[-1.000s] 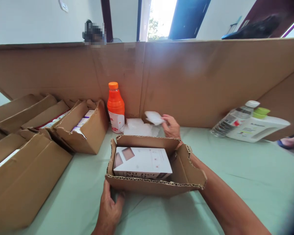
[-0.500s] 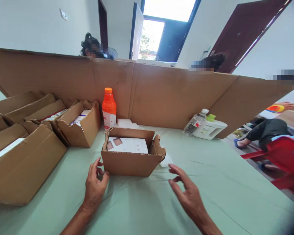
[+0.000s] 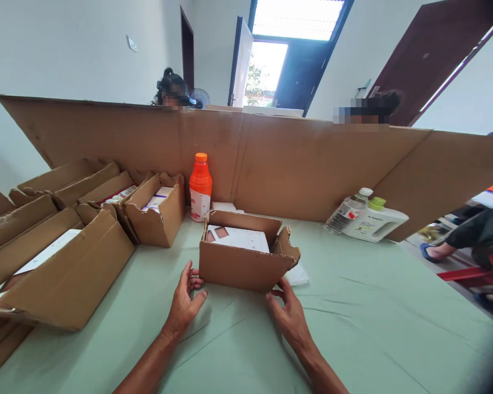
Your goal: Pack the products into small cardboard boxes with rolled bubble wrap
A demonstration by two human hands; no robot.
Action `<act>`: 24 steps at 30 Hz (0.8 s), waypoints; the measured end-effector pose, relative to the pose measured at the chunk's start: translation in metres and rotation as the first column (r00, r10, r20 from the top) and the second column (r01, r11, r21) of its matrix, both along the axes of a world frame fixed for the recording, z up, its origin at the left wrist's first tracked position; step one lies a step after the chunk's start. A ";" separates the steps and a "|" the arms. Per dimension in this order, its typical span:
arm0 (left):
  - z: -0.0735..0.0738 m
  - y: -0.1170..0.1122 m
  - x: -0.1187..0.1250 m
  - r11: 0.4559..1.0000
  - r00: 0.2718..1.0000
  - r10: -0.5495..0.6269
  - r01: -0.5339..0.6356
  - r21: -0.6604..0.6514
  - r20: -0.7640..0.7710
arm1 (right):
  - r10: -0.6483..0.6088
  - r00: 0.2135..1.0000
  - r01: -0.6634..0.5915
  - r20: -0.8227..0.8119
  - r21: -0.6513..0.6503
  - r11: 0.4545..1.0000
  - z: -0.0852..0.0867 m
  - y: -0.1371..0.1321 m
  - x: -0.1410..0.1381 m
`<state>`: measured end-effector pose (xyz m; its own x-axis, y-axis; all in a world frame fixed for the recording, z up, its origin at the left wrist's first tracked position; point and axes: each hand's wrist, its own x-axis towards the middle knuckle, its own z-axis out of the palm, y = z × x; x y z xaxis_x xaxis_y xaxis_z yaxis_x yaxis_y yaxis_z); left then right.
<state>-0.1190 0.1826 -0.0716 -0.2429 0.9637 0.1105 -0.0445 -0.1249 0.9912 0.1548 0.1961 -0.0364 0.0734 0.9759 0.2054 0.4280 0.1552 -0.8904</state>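
An open-topped cardboard box (image 3: 240, 266) stands on the green-covered table in front of me. Inside it lies a white carton (image 3: 246, 239) with brown squares printed at its left end. My left hand (image 3: 184, 295) is at the box's lower left corner, fingers apart and the fingertips close to the cardboard. At the lower right corner is my right hand (image 3: 287, 312), thumb and fingers spread, the fingertips at the box's edge. Whether either hand presses on the box I cannot tell. Behind the box's right end a white sheet or pad (image 3: 298, 275) shows partly.
Several more cardboard boxes (image 3: 78, 284) with packages in them crowd the left side. An orange bottle (image 3: 200, 189) stands behind the box. A clear plastic bottle (image 3: 348, 212) leans against a white jug (image 3: 376, 223) on the right. A cardboard partition (image 3: 296, 169) runs along the back.
My right hand has moved left, from a gap beside the box to its lower right corner. My left hand stays by the left corner. The whole view has shifted, so things appear further right.
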 end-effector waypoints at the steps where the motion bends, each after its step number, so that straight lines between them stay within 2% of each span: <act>1: 0.000 0.000 0.000 1.000 0.999 -0.030 0.030 0.007 0.023 | -0.002 1.000 0.002 -0.022 0.007 1.000 -0.003 0.001 -0.002; 6: 0.002 -0.003 -0.002 0.985 0.974 -0.173 0.169 0.038 0.143 | 0.054 0.989 -0.051 -0.136 0.025 0.998 -0.006 0.004 -0.007; 14: 0.005 -0.003 -0.007 0.949 0.938 -0.316 0.313 0.045 0.142 | 0.098 0.988 -0.091 -0.122 0.061 0.994 -0.002 0.006 -0.009; 16: 0.008 -0.002 -0.008 0.945 0.934 -0.327 0.325 0.034 0.142 | 0.091 0.993 -0.084 -0.071 0.096 0.992 0.001 0.006 -0.003; 19: 0.012 -0.002 -0.008 0.961 0.953 -0.275 0.274 0.022 0.126 | 0.008 0.995 -0.026 0.097 0.186 0.982 0.011 0.004 0.021; 22: 0.015 -0.002 -0.009 0.977 0.970 -0.212 0.214 -0.010 0.123 | -0.116 0.939 0.020 0.324 0.285 0.958 0.025 0.006 0.051; 24: 0.016 -0.002 -0.009 0.979 0.973 -0.197 0.202 -0.031 0.125 | -0.131 0.904 0.017 0.407 0.272 0.962 0.032 0.014 0.064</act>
